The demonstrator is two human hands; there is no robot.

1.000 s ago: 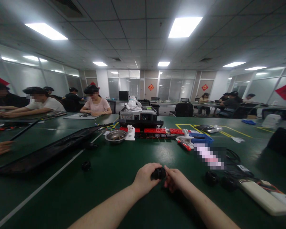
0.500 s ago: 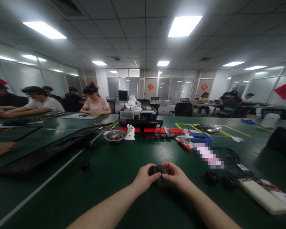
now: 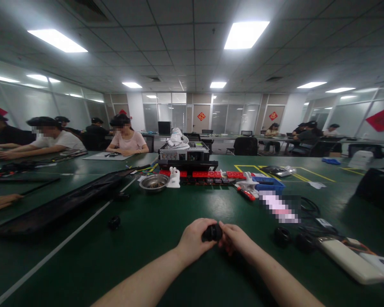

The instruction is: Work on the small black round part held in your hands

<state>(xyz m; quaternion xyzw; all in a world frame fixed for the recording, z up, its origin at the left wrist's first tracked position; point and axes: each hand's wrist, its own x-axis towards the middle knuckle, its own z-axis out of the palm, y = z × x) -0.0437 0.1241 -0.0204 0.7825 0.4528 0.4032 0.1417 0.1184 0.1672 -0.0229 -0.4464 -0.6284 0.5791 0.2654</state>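
Meeting over the green counter (image 3: 166, 238), the left hand (image 3: 195, 241) and right hand (image 3: 235, 241) share one small black round part (image 3: 212, 233), which sits between them just above the counter surface, directly in front of the person. The left grip is closed around the near side of the part, fingers curled over its top, seemingly to steady it; the right grip pinches its other side with fingertips, a hold that suits turning or fitting a small piece. Both forearms run up from the lower edge of the view and converge, wrists low and close to the counter. Left of the part and well apart, a second black piece (image 3: 114, 222) lies loose beside a white line (image 3: 60, 249); right of it rest two more dark round pieces (image 3: 282, 237) near a white flat device (image 3: 348, 260). Beyond the part stand a metal bowl (image 3: 154, 183), a row of red blocks (image 3: 208, 174) and a blue tray (image 3: 269, 186). Farther off, other people (image 3: 127, 138) sit at the same counter.
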